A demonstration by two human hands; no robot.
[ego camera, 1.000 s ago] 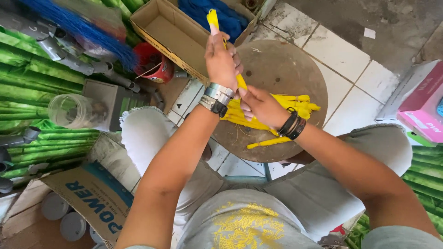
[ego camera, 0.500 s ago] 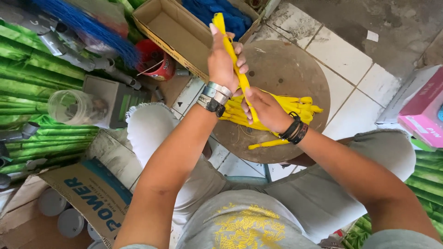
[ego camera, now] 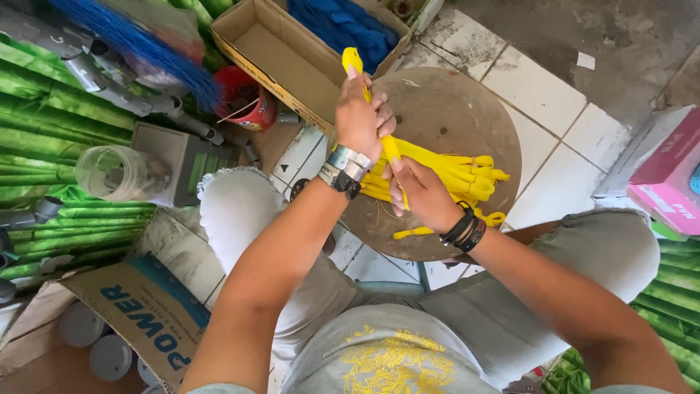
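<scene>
Your left hand (ego camera: pixel 359 117) is closed tight around a yellow strip (ego camera: pixel 362 80). The strip sticks up past your fingers and its top end curls over a little. Your left hand is lifted above the round board (ego camera: pixel 452 109), near the board's left edge. You wear a silver watch (ego camera: pixel 345 169) on that wrist. Your right hand (ego camera: pixel 423 195) sits just below the left one. Its fingers pinch the same yellow strip lower down, so both hands hold it at once. Dark bands (ego camera: pixel 464 228) go around your right wrist. Under your right hand lies a pile of yellow strips (ego camera: pixel 467 175). The pile rests on the round board, more to the near side, and some ends poke out to the right. The board is brown and sits between your knees, over a white tile floor (ego camera: pixel 536 87). Past the board is an open box (ego camera: pixel 273 51), and beside it is blue string (ego camera: pixel 343 29). A red tub (ego camera: pixel 244 102) is to the left of the box. A clear jar (ego camera: pixel 109 174) lies farther left, near green rolls (ego camera: pixel 44 138). A pink box (ego camera: pixel 667 179) is on the far right.
</scene>
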